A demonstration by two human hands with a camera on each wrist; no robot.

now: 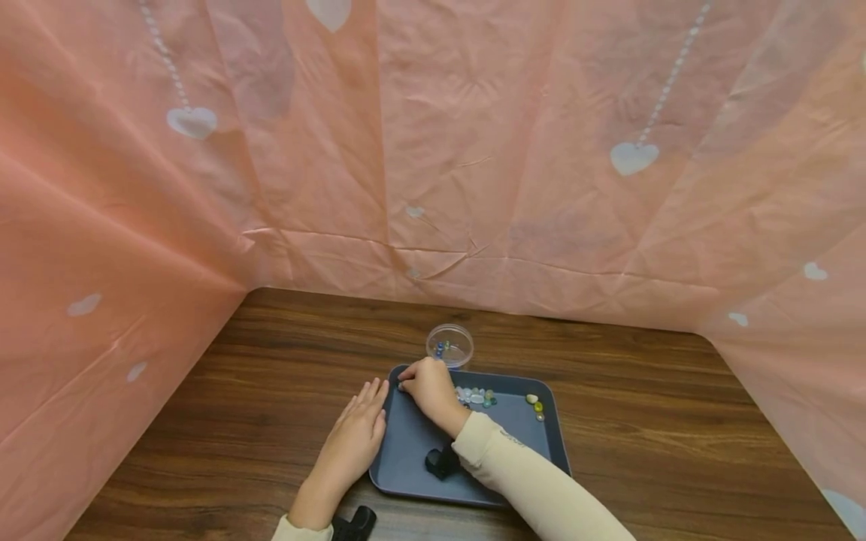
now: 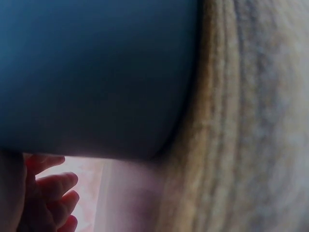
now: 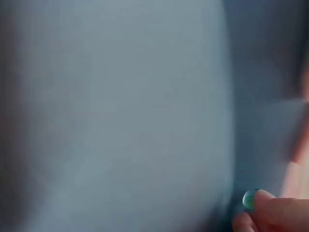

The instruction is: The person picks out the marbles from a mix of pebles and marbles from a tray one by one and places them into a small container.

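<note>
A dark blue-grey tray [image 1: 404,467] lies on the wooden table in the head view. Over its far left corner, my right hand [image 1: 431,389] pinches a small green glass marble [image 3: 248,199] between thumb and finger; the right wrist view shows it at the fingertips. My left hand [image 1: 353,434] lies along the tray's left rim with its fingers straight; in the left wrist view only a few fingers [image 2: 57,186] show. Clear and pale-green glass pieces [image 1: 477,398] sit in a cluster near the tray's far side, partly behind my right hand. Several yellowish pieces [image 1: 538,406] lie at the far right.
Just beyond the tray's far rim stands a round clear dish [image 1: 470,346] with a few blue and green marbles [image 1: 440,347] inside. Black wrist devices [image 1: 440,462] sit at both wrists. Pink curtain [image 1: 446,188] with white hearts encloses the wooden table [image 1: 649,421].
</note>
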